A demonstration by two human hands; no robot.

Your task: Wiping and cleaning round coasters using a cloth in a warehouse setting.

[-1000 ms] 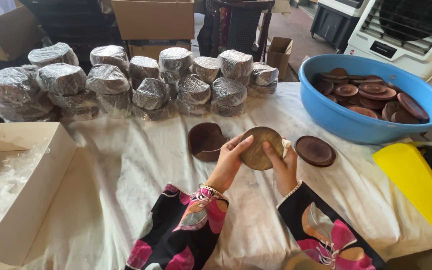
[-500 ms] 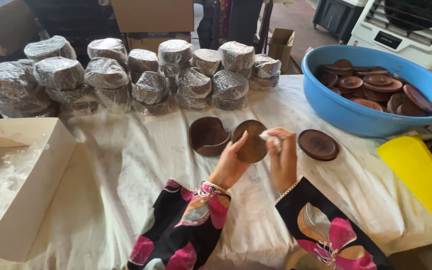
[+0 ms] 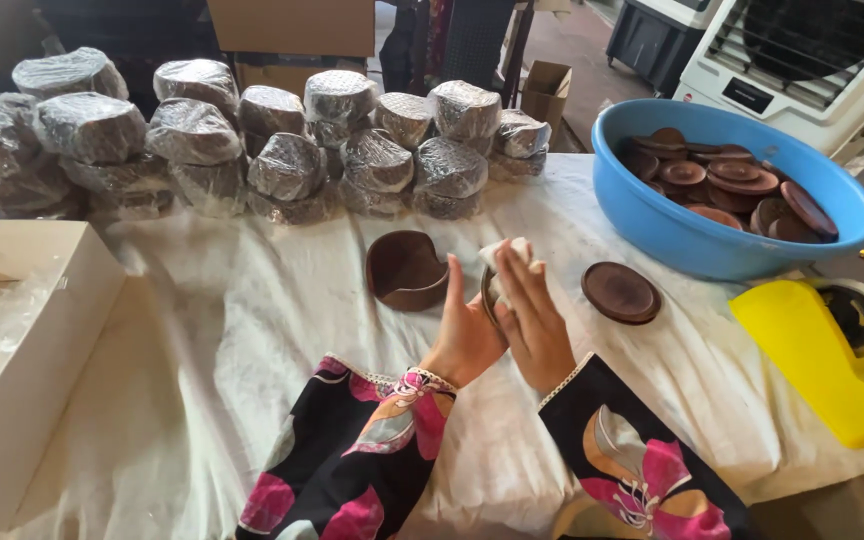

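The left hand (image 3: 464, 330) gripped a round wooden coaster (image 3: 489, 296) upright on edge above the cloth-covered table (image 3: 232, 330); the right hand (image 3: 530, 320) pressed a white cloth (image 3: 504, 254) flat against it. 0.5 s earlier, the coaster's face showed.

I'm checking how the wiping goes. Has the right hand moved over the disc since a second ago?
Yes. The right hand with its cloth has come from the disc's right edge across its face, toward the holder.

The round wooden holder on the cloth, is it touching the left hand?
Apart. The head view shows pale cloth between the wooden holder and the left hand, which is raised nearer the camera.
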